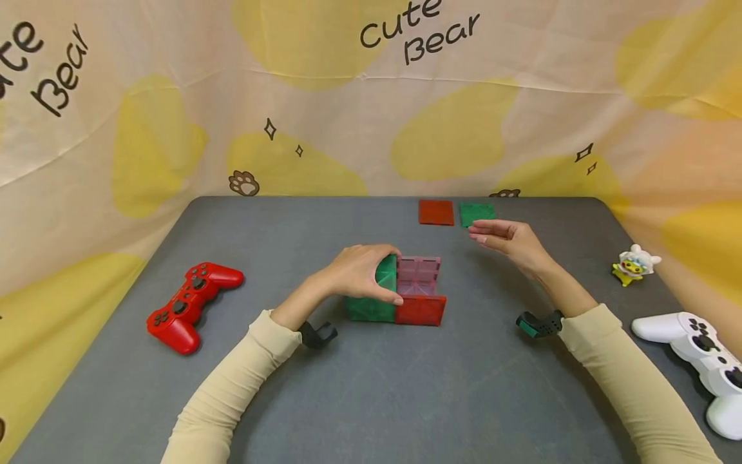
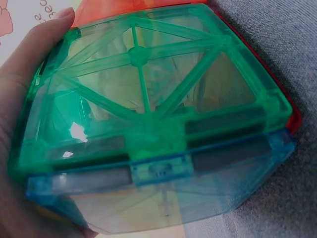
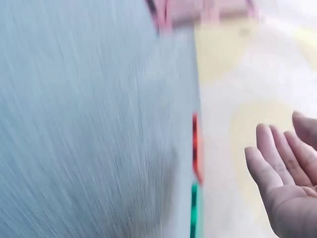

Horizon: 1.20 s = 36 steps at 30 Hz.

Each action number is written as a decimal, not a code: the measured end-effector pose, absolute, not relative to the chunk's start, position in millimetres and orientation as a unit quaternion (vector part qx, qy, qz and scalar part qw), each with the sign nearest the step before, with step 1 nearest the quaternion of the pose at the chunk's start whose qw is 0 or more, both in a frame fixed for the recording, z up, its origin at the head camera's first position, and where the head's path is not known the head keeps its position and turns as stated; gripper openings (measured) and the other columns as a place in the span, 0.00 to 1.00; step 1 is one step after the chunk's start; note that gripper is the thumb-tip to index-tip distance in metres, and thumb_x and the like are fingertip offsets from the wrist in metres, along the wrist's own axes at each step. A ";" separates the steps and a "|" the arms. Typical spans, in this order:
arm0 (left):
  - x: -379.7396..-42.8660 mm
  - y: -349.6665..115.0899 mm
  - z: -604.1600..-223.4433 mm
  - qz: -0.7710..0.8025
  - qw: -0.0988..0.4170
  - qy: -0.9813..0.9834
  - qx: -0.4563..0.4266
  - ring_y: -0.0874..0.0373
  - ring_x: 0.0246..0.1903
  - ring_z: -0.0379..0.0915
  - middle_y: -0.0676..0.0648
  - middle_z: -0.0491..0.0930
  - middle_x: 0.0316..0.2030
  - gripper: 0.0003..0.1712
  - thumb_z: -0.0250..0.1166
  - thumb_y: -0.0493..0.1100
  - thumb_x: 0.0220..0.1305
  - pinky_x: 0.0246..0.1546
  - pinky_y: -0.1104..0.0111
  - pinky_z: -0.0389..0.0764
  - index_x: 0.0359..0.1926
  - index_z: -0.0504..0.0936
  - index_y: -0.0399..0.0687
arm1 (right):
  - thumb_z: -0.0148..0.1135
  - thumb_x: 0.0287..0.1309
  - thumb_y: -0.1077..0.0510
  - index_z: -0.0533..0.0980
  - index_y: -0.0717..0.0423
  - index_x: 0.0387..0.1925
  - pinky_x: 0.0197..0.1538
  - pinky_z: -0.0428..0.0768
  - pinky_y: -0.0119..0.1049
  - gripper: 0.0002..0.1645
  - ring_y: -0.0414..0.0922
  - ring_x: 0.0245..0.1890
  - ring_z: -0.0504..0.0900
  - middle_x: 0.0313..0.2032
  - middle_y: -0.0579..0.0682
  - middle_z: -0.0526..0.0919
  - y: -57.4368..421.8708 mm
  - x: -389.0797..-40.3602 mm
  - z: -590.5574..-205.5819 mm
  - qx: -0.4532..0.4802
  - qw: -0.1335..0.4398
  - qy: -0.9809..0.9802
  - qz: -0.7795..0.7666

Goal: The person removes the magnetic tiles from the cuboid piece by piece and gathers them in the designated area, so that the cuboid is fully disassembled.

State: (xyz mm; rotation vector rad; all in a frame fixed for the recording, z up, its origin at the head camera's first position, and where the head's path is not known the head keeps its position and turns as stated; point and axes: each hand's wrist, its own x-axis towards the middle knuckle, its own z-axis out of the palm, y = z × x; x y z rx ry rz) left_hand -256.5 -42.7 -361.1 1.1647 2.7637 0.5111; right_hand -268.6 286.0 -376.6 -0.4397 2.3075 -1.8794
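Observation:
My left hand [image 1: 361, 269] grips a box built of see-through magnetic tiles, thumb on the near side and fingers over the far side. Green tiles [image 1: 370, 310] form the box's top and near face on the left. A blue tile [image 2: 163, 198] closes one end in the left wrist view. Joined at the right are a red tile [image 1: 420, 311] in front and a pink tile [image 1: 417, 274] behind, with an open top between them. My right hand [image 1: 514, 241] hovers right of the box with fingers extended and nothing in it, close to a flat green tile [image 1: 476, 211].
A flat red tile [image 1: 436, 212] lies beside the green one at the table's back edge. Far left is a red game controller [image 1: 191, 306]. On the right stand a small white-and-yellow figurine [image 1: 634, 265] and a white game controller [image 1: 704, 361]. A patterned cloth hangs behind the grey table.

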 end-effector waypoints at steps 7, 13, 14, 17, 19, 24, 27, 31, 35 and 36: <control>-256.6 -42.1 -359.3 0.165 0.053 0.908 0.381 0.61 0.42 0.72 0.54 0.75 0.50 0.45 0.65 0.71 0.40 0.41 0.61 0.74 0.58 0.69 0.55 | 0.57 0.60 0.61 0.68 0.68 0.57 0.51 0.76 0.28 0.25 0.41 0.51 0.79 0.51 0.53 0.80 261.4 -226.9 -373.3 -0.229 0.142 0.762 -0.588; -256.5 -43.1 -358.1 0.171 0.049 0.909 0.376 0.61 0.42 0.72 0.54 0.76 0.50 0.45 0.65 0.70 0.39 0.42 0.60 0.73 0.58 0.69 0.54 | 0.62 0.55 0.57 0.70 0.67 0.56 0.48 0.78 0.29 0.28 0.44 0.51 0.79 0.53 0.63 0.76 245.8 -207.0 -381.2 -0.217 0.213 0.782 -0.544; -256.5 -43.1 -357.8 0.171 0.047 0.909 0.376 0.61 0.42 0.72 0.54 0.76 0.49 0.45 0.65 0.70 0.39 0.42 0.60 0.73 0.57 0.69 0.54 | 0.63 0.55 0.57 0.70 0.67 0.56 0.48 0.78 0.29 0.29 0.42 0.51 0.79 0.53 0.63 0.76 243.6 -205.8 -383.2 -0.215 0.219 0.784 -0.540; -256.3 -42.9 -357.1 0.170 0.047 0.909 0.377 0.60 0.42 0.72 0.53 0.76 0.49 0.45 0.66 0.70 0.39 0.41 0.60 0.74 0.57 0.69 0.54 | 0.63 0.54 0.57 0.70 0.68 0.56 0.47 0.78 0.30 0.30 0.39 0.48 0.80 0.52 0.64 0.77 235.8 -204.1 -389.1 -0.219 0.239 0.780 -0.536; -256.4 -42.5 -357.6 0.169 0.049 0.909 0.378 0.60 0.42 0.72 0.53 0.76 0.49 0.45 0.66 0.70 0.39 0.41 0.60 0.74 0.57 0.69 0.54 | 0.63 0.55 0.58 0.71 0.67 0.56 0.46 0.79 0.32 0.28 0.40 0.45 0.81 0.50 0.63 0.78 231.2 -203.4 -392.5 -0.229 0.246 0.777 -0.533; -257.0 -41.9 -356.6 0.168 0.054 0.909 0.379 0.61 0.41 0.71 0.54 0.76 0.48 0.45 0.66 0.70 0.40 0.40 0.62 0.73 0.58 0.69 0.54 | 0.60 0.56 0.61 0.75 0.65 0.52 0.43 0.80 0.37 0.22 0.45 0.39 0.80 0.45 0.60 0.82 224.1 -206.2 -396.8 -0.272 0.241 0.773 -0.520; -256.6 -42.0 -356.7 0.168 0.054 0.909 0.378 0.62 0.39 0.70 0.55 0.76 0.46 0.44 0.65 0.70 0.40 0.38 0.64 0.73 0.57 0.69 0.55 | 0.59 0.57 0.62 0.76 0.66 0.50 0.40 0.80 0.35 0.19 0.42 0.35 0.79 0.42 0.60 0.83 222.9 -208.1 -398.9 -0.299 0.244 0.765 -0.516; -254.0 -42.0 -358.1 0.171 0.051 0.909 0.378 0.63 0.38 0.70 0.56 0.76 0.44 0.44 0.65 0.70 0.39 0.36 0.66 0.72 0.56 0.69 0.55 | 0.59 0.57 0.62 0.77 0.68 0.46 0.38 0.78 0.31 0.17 0.38 0.32 0.77 0.39 0.62 0.83 221.8 -207.1 -401.7 -0.299 0.257 0.764 -0.511; -252.5 -41.9 -359.4 0.170 0.053 0.909 0.377 0.63 0.39 0.70 0.56 0.77 0.45 0.43 0.65 0.69 0.40 0.37 0.66 0.72 0.56 0.69 0.55 | 0.57 0.59 0.62 0.77 0.70 0.47 0.44 0.79 0.32 0.17 0.39 0.37 0.80 0.42 0.64 0.82 220.7 -205.0 -405.6 -0.276 0.263 0.759 -0.527; -252.6 -42.0 -359.9 0.169 0.053 0.909 0.377 0.63 0.39 0.70 0.56 0.77 0.46 0.44 0.65 0.70 0.40 0.37 0.66 0.72 0.57 0.69 0.55 | 0.56 0.60 0.62 0.76 0.71 0.47 0.46 0.79 0.33 0.17 0.40 0.38 0.81 0.43 0.65 0.81 220.6 -204.8 -406.7 -0.269 0.264 0.756 -0.535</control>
